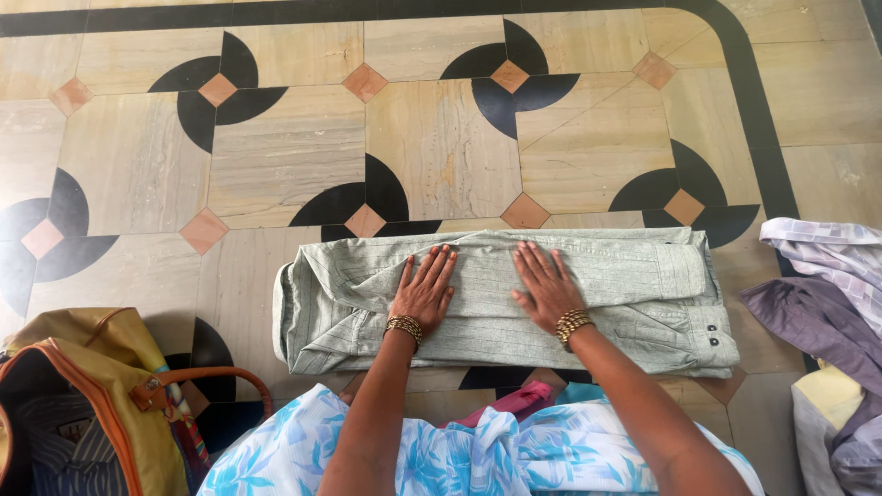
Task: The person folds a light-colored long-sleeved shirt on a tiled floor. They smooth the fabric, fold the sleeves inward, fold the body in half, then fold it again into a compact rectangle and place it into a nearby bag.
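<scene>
Pressing flat on a folded pale green shirt (pixel 588 298) at centre frame, the left hand (pixel 424 292) and right hand (pixel 547 287) lie open, fingers spread, gripping nothing. The shirt rests on the patterned stone floor (pixel 441 147). It looks light, soft and limp, probably cotton; best lifted by both short ends, so the folds hold.
</scene>
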